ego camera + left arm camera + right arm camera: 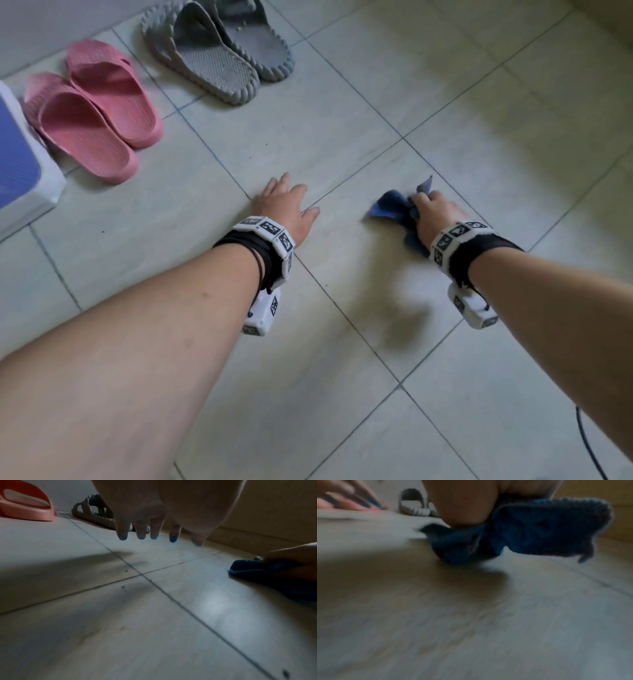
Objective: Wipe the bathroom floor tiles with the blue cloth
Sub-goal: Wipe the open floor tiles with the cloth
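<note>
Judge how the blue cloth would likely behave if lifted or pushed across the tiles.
The blue cloth is probably floppy: it bunches in the right hand, corners sticking out. It seems light, one flap hanging unsupported. Pushed, it would likely crumple rather than slide flat.

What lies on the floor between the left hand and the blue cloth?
Only bare floor tile with a grout line, as the head view shows, separates the left hand from the blue cloth.
</note>
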`<state>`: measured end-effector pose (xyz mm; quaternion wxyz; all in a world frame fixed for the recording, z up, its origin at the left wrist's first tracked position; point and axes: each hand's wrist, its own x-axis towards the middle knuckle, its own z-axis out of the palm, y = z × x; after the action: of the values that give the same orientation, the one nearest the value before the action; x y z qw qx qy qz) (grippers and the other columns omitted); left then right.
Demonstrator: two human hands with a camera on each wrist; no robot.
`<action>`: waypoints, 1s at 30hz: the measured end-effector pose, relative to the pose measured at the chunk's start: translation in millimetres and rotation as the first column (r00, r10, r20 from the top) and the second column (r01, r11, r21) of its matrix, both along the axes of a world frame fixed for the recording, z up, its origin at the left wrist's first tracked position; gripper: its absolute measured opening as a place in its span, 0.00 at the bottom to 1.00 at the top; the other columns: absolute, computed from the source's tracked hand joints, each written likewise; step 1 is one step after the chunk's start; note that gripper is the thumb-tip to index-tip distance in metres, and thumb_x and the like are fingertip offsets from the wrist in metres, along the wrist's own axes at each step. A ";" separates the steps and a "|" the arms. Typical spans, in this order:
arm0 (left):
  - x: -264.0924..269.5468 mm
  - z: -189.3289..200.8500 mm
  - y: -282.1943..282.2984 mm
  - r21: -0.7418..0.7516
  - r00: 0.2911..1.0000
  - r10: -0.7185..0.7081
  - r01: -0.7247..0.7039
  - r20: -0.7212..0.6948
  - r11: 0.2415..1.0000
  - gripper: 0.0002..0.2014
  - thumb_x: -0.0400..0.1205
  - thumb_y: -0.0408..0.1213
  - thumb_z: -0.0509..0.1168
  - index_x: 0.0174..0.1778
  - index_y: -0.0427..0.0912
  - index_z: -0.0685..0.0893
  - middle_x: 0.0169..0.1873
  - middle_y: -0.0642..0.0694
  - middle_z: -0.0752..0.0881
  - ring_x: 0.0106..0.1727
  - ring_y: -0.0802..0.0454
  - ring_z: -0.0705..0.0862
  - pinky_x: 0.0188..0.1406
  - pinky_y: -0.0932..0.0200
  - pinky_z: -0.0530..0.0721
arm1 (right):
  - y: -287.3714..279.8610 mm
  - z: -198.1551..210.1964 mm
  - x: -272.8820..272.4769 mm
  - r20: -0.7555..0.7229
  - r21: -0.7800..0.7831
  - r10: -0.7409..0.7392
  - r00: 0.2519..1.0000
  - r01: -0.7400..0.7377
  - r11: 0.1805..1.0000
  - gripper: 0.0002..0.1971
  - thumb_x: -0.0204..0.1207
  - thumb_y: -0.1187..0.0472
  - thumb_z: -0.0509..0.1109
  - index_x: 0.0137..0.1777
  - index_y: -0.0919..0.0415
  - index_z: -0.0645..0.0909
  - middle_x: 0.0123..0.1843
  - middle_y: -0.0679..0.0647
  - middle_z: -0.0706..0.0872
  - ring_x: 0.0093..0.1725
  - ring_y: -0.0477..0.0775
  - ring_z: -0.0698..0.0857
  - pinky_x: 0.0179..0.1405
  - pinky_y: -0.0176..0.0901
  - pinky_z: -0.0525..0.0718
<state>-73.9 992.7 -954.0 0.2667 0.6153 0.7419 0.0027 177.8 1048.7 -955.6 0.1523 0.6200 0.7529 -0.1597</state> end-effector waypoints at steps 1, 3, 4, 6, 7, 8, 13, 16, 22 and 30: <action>3.6 2.4 4.7 0.012 1.000 -0.002 0.002 -0.004 1.000 0.29 0.88 0.53 0.58 0.84 0.46 0.66 0.87 0.41 0.54 0.87 0.43 0.52 0.84 0.49 0.55 | 7.7 5.2 6.7 -0.016 0.011 -0.042 0.999 0.042 0.999 0.28 0.76 0.61 0.72 0.75 0.62 0.69 0.70 0.68 0.73 0.64 0.73 0.78 0.56 0.54 0.76; 11.6 6.0 14.2 0.038 1.000 -0.002 0.002 0.003 0.999 0.28 0.88 0.53 0.58 0.83 0.45 0.67 0.87 0.42 0.56 0.86 0.44 0.54 0.83 0.49 0.57 | 20.5 12.0 14.1 -0.070 0.060 -0.105 0.992 0.109 0.992 0.26 0.75 0.64 0.72 0.72 0.63 0.70 0.68 0.68 0.73 0.62 0.73 0.79 0.52 0.51 0.74; 16.1 7.6 18.3 0.050 1.000 -0.005 0.004 0.012 0.999 0.28 0.88 0.52 0.58 0.83 0.45 0.68 0.86 0.42 0.58 0.86 0.45 0.56 0.83 0.50 0.58 | 25.8 15.2 15.0 -0.104 0.084 -0.126 0.987 0.135 0.987 0.26 0.74 0.64 0.72 0.71 0.64 0.70 0.67 0.68 0.74 0.61 0.72 0.80 0.49 0.50 0.72; 24.5 9.8 25.0 0.072 1.000 -0.009 0.007 0.029 0.997 0.27 0.88 0.51 0.59 0.81 0.44 0.70 0.85 0.41 0.61 0.85 0.45 0.58 0.82 0.51 0.59 | 34.0 19.3 13.7 -0.170 0.118 -0.139 0.976 0.161 0.980 0.25 0.73 0.65 0.73 0.69 0.64 0.71 0.66 0.68 0.75 0.59 0.71 0.80 0.47 0.47 0.69; 28.3 10.3 28.5 0.080 0.999 -0.009 0.006 0.036 0.997 0.27 0.88 0.51 0.59 0.81 0.43 0.70 0.84 0.41 0.63 0.84 0.45 0.59 0.81 0.51 0.60 | 37.4 20.6 12.8 -0.196 0.129 -0.148 0.969 0.175 0.976 0.25 0.72 0.64 0.73 0.69 0.64 0.71 0.66 0.67 0.75 0.58 0.71 0.80 0.46 0.46 0.69; 31.8 10.0 32.2 0.089 0.999 -0.011 0.007 0.041 0.996 0.26 0.88 0.51 0.59 0.80 0.42 0.71 0.83 0.41 0.65 0.83 0.45 0.61 0.80 0.51 0.61 | 39.2 21.2 11.9 -0.215 0.135 -0.153 0.965 0.185 0.973 0.24 0.73 0.65 0.72 0.68 0.64 0.71 0.66 0.67 0.75 0.58 0.71 0.81 0.46 0.46 0.69; 42.7 16.0 53.9 0.158 0.999 -0.029 0.023 0.037 0.987 0.24 0.87 0.48 0.60 0.76 0.39 0.75 0.75 0.40 0.77 0.77 0.43 0.71 0.74 0.50 0.68 | 39.0 23.6 6.3 -0.252 0.091 -0.160 0.954 0.188 0.978 0.28 0.70 0.66 0.72 0.70 0.63 0.69 0.67 0.65 0.75 0.57 0.71 0.82 0.45 0.46 0.70; 45.2 33.9 61.5 0.155 1.000 -0.012 0.009 0.020 0.988 0.23 0.87 0.48 0.60 0.75 0.39 0.76 0.72 0.40 0.79 0.75 0.42 0.73 0.72 0.49 0.71 | 37.8 41.0 0.8 -0.244 0.047 -0.170 0.955 0.187 0.981 0.27 0.68 0.66 0.72 0.68 0.62 0.70 0.66 0.63 0.74 0.55 0.69 0.82 0.43 0.45 0.70; 52.0 103.0 53.0 0.103 1.000 0.003 -0.003 -0.003 0.995 0.22 0.88 0.49 0.59 0.74 0.40 0.76 0.70 0.40 0.81 0.72 0.40 0.76 0.68 0.48 0.73 | 26.6 113.2 -9.2 -0.236 -0.006 -0.162 0.958 0.166 0.986 0.20 0.73 0.68 0.67 0.65 0.62 0.72 0.64 0.61 0.73 0.54 0.67 0.80 0.44 0.45 0.69; 42.9 269.4 40.3 0.058 1.000 0.015 -0.014 -0.018 0.998 0.21 0.88 0.48 0.58 0.73 0.39 0.77 0.67 0.37 0.82 0.69 0.37 0.78 0.65 0.46 0.75 | 1.2 270.5 -33.9 -0.190 -0.145 -0.207 0.960 0.181 0.973 0.20 0.72 0.62 0.72 0.63 0.58 0.73 0.54 0.56 0.72 0.43 0.60 0.74 0.41 0.46 0.70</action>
<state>-31.0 1033.0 -684.5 0.2420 0.6173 0.7483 0.0205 143.9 1049.8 -685.1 0.0970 0.6606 0.6882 -0.2839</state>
